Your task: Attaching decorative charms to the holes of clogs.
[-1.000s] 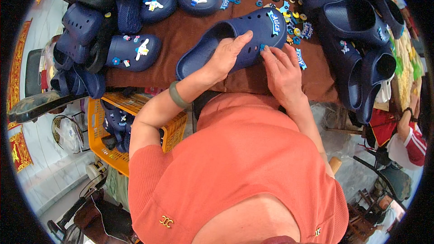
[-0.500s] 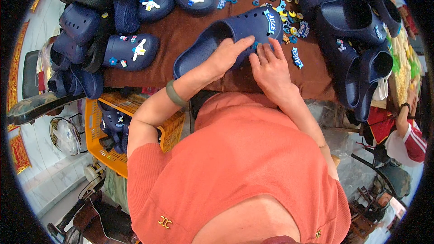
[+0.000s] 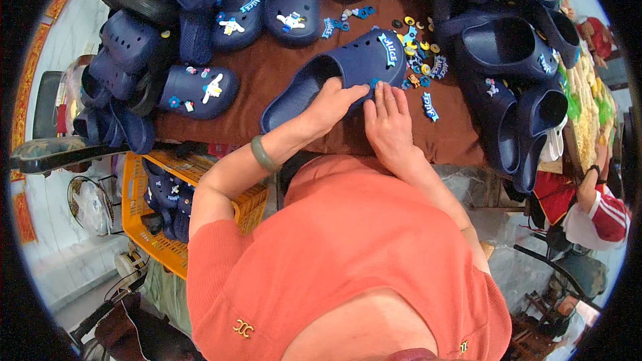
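Observation:
A navy blue clog (image 3: 353,60) lies on the brown cloth in front of me, its opening to the left. A blue-and-white ribbon-shaped charm (image 3: 388,49) sits on its top. My left hand (image 3: 329,108) holds the clog at its opening, with the fingers partly hidden inside and the thumb stretched along the upper. Beside that thumb a small blue flower charm (image 3: 374,83) shows on the clog's near side. My right hand (image 3: 390,120) rests against this side with its fingers stretched out together, the tips touching the clog by the flower charm.
Loose charms (image 3: 421,47) are scattered beyond the toe, and a ribbon charm (image 3: 429,106) lies to the right. Decorated clogs (image 3: 200,91) stand left and behind, others (image 3: 498,43) at right. A yellow crate (image 3: 144,230) holds more clogs below left. Another person's arm (image 3: 592,184) shows at far right.
My right fingers have straightened and now lie closer together by the flower charm. My left hand keeps its hold on the clog. The whole view has shifted slightly.

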### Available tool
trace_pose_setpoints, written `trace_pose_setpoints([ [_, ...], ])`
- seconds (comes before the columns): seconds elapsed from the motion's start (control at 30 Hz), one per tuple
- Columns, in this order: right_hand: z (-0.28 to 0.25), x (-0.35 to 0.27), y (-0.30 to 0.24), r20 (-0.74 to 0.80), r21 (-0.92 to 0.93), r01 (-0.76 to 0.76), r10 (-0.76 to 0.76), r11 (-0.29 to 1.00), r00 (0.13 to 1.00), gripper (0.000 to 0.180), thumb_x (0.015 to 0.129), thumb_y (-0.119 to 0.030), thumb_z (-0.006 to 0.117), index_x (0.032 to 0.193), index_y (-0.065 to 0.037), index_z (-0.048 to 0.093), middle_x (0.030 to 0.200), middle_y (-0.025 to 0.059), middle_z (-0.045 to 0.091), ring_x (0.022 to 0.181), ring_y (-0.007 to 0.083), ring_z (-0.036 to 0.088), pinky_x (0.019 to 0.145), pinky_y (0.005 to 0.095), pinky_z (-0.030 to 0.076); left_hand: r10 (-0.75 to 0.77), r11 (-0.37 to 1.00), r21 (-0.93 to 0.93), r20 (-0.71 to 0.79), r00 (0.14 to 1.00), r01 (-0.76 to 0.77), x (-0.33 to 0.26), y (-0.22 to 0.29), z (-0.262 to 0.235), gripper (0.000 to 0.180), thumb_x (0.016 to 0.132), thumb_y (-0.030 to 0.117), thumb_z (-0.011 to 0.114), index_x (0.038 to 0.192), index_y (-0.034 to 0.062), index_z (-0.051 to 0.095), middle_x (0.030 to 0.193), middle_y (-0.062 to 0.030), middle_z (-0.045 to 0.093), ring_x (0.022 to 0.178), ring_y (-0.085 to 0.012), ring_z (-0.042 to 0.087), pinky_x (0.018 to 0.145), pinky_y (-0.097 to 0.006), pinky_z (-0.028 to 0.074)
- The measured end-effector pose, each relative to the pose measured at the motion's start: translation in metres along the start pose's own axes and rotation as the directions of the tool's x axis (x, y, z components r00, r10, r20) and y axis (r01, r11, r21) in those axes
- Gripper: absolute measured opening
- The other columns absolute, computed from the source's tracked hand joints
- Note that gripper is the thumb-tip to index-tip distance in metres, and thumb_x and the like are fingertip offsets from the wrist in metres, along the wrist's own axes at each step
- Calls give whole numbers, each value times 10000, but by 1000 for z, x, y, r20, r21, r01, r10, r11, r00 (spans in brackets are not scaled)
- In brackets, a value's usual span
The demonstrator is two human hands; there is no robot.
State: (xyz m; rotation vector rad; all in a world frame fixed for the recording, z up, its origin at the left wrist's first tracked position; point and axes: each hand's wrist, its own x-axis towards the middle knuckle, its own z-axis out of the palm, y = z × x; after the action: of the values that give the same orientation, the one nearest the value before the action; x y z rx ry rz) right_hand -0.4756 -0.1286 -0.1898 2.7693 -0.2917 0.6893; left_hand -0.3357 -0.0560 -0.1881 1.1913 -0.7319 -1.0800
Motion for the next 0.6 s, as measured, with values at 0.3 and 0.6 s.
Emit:
trace_pose_setpoints([
  [0.3,-5,-6,17,-127,303,-101,145,948,981,167,765,-1,564,931,8,576,1082,161,627,1005,265,584,992,515,329,-93,988,-133,-100,991,79,0,18,8,379,934,324,550,1113,-8,587,1013,-40,624,900,-97,579,803,-254,469],
  [0.6,10,-16,70,-228,521,-317,488,792,842,68,794,-100,680,829,-67,632,818,52,654,773,219,600,886,397,378,-53,994,-107,-142,988,38,-2,18,9,463,947,378,520,1154,-35,560,1060,-66,616,932,-112,576,842,-260,458],
])
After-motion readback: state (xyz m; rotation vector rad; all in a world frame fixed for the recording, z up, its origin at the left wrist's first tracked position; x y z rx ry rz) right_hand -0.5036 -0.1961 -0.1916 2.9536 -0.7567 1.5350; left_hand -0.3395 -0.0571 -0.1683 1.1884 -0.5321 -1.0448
